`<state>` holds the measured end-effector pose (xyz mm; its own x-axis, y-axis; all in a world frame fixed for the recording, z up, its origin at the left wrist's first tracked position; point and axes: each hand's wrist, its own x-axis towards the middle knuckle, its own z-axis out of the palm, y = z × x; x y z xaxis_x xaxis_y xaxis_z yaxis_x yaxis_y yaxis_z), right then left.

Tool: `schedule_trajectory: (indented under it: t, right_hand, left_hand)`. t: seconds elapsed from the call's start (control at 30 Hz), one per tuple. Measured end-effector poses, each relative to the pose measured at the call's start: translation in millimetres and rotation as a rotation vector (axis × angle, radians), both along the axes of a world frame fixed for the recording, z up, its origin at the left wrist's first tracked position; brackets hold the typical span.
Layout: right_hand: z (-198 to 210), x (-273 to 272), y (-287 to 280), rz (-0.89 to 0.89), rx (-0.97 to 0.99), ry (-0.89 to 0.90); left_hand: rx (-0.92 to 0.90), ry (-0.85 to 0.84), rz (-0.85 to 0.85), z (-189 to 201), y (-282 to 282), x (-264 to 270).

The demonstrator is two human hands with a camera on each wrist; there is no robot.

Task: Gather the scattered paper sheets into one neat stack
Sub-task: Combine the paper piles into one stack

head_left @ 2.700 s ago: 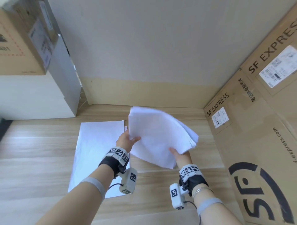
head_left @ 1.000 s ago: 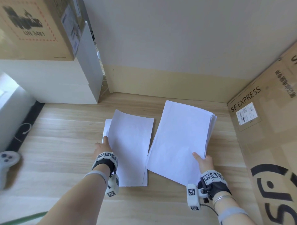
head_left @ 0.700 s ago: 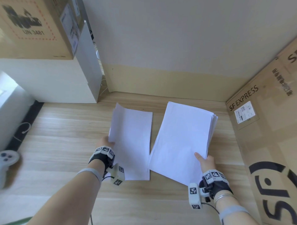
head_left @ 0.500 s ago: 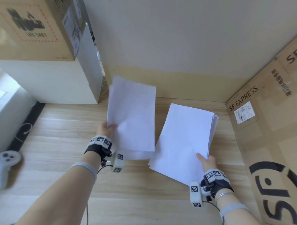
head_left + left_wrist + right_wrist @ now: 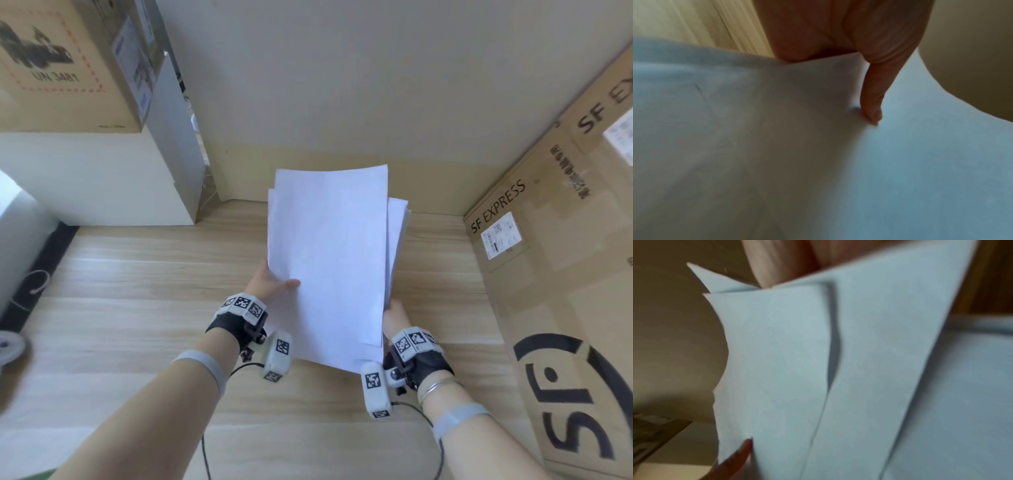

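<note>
White paper sheets (image 5: 329,253) are held up above the wooden floor (image 5: 137,291), the loose ones laid over the thicker stack (image 5: 397,233), whose edges stick out at the right. My left hand (image 5: 270,286) pinches the sheets' left edge, thumb on top (image 5: 872,100). My right hand (image 5: 395,315) grips the lower right corner from behind, mostly hidden by the paper (image 5: 859,369). The sheets are not squared: corners are offset at top and bottom.
A tall SF Express cardboard box (image 5: 548,274) stands close on the right. At the back left sits a white box (image 5: 96,178) with a cardboard carton (image 5: 68,65) on top. A white game controller (image 5: 10,346) lies at the far left.
My left hand lifted the loose sheets off the floor, swung them right and laid them over the stack in my right hand. The two piles are now together.
</note>
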<state>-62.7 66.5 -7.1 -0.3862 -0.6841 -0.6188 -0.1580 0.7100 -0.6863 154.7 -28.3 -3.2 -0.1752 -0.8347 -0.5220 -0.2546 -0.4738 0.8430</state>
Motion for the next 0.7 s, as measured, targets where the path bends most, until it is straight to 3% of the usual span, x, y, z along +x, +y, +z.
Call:
schedule_trajectory:
  t: [0.1, 0.27, 0.43, 0.57, 0.7]
  right_hand:
    - [12, 2, -3, 0.027, -0.02, -0.042]
    - [30, 0, -11, -0.194, -0.296, -0.377]
    - [55, 8, -15, -0.092, -0.472, -0.065]
    - [49, 11, -13, -0.11, -0.494, -0.127]
    - [45, 13, -13, -0.109, -0.542, -0.124]
  left_hand:
    - [-0.053, 0.057, 0.062, 0, 2, 3]
    - [-0.151, 0.042, 0.185, 3, -3, 5]
    - [-0.243, 0.079, 0.213, 13, 0, -3]
    - [-0.318, 0.12, 0.133, 18, 3, -2]
    - [-0.367, 0.221, 0.183, 26, 0, 3]
